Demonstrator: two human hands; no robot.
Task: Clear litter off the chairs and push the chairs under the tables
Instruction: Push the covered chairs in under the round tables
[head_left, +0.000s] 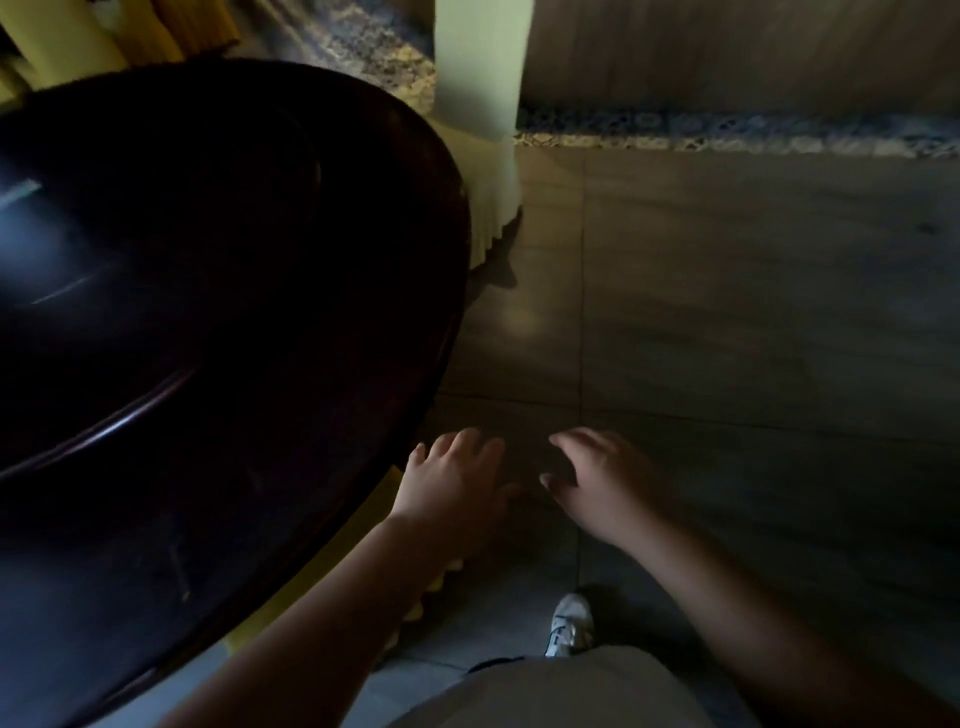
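A large round dark table (218, 291) fills the left of the view. A chair in a pale yellow cover (483, 93) stands at the table's far right edge, its pleated skirt reaching the floor. More yellow pleated cover (363, 540) shows under the table's near edge, most of it hidden by the tabletop and my left arm. My left hand (452, 483) hovers just right of the table edge, fingers spread, holding nothing. My right hand (602, 483) is beside it, also open and empty. No litter is visible.
Grey tiled floor (753, 322) spreads to the right. A patterned tile border (727, 130) runs across the far floor. Another yellow-covered chair (156, 31) is at the top left. My white shoe (569, 623) is on the floor below my hands.
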